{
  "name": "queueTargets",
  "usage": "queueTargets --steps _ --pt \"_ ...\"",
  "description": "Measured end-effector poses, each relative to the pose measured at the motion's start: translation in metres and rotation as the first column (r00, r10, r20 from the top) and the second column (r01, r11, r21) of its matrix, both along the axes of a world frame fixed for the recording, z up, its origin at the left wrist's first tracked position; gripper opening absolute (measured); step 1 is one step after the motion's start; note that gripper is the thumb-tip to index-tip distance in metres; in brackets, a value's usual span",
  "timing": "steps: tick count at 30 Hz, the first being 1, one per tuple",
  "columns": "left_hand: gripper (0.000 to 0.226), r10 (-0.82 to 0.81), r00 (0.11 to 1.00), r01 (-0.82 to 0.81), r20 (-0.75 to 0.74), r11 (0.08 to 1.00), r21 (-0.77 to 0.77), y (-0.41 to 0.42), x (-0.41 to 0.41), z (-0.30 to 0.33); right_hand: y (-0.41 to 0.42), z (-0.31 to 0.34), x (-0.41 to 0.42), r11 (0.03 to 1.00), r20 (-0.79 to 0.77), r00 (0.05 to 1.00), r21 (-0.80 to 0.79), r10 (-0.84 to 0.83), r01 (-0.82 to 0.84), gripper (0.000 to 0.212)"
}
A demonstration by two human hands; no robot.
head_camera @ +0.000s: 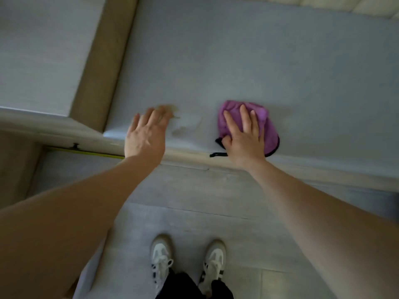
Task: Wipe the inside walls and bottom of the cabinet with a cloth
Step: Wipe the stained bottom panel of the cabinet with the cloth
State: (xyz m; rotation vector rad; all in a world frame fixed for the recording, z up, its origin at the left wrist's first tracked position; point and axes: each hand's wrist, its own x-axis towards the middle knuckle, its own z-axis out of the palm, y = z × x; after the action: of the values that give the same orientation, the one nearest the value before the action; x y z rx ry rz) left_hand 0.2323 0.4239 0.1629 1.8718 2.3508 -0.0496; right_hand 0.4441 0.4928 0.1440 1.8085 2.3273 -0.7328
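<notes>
While our right hand (243, 134) presses the purple cloth (248, 124) flat with fingers spread, just inside the cabinet's front edge (187, 157), our left hand (146, 132) hovers open beside it over the cabinet bottom (216, 61). A brownish stain (170, 108) at the left fingertips looks unwiped, so we judge the bottom partly done. The side wall (103, 61) appears still to do.

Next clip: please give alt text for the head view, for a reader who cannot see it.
The right hand presses a crumpled purple cloth flat against the grey cabinet bottom. The left hand rests open beside a brownish stain, its fingers straight; white sneakers stand on the floor below.
</notes>
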Motion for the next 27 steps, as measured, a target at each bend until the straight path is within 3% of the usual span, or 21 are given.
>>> queueTargets --steps 5,9,14,19,23,25,27 --pt "0.056 0.171 0.983 -0.163 0.062 0.979 -0.123 -0.015 -0.053 -0.009 -0.01 -0.001 -0.04 0.983 0.006 0.984 0.045 -0.177 0.177 0.062" --pt "0.057 0.161 0.975 -0.138 0.156 0.98 -0.144 -0.017 -0.063 -0.022 -0.03 -0.005 -0.093 0.991 -0.01 1.0 0.136 0.009 -0.007 0.061" --pt "0.055 0.144 0.983 -0.128 0.111 0.982 -0.137 -0.017 -0.06 -0.031 0.013 -0.005 -0.143 0.992 0.0 0.994 0.065 0.106 -0.106 0.059" --pt "0.056 0.127 0.987 -0.114 0.101 0.985 -0.125 -0.018 -0.063 -0.034 -0.018 -0.008 -0.125 0.959 -0.039 0.974 0.188 0.221 -0.21 0.06" --pt "0.056 0.132 0.986 -0.117 0.098 0.983 -0.144 -0.017 -0.065 -0.032 -0.012 -0.009 -0.102 0.934 -0.028 0.946 0.173 0.323 -0.314 0.059" --pt "0.056 0.123 0.989 -0.109 0.085 0.982 -0.153 -0.017 -0.064 -0.032 0.014 -0.013 -0.101 0.95 -0.01 0.97 0.203 0.243 -0.236 0.058" --pt "0.056 0.114 0.991 -0.104 0.067 0.985 -0.135 -0.017 -0.064 -0.037 0.038 -0.015 -0.105 0.981 0.005 0.999 0.186 0.046 -0.046 0.059"
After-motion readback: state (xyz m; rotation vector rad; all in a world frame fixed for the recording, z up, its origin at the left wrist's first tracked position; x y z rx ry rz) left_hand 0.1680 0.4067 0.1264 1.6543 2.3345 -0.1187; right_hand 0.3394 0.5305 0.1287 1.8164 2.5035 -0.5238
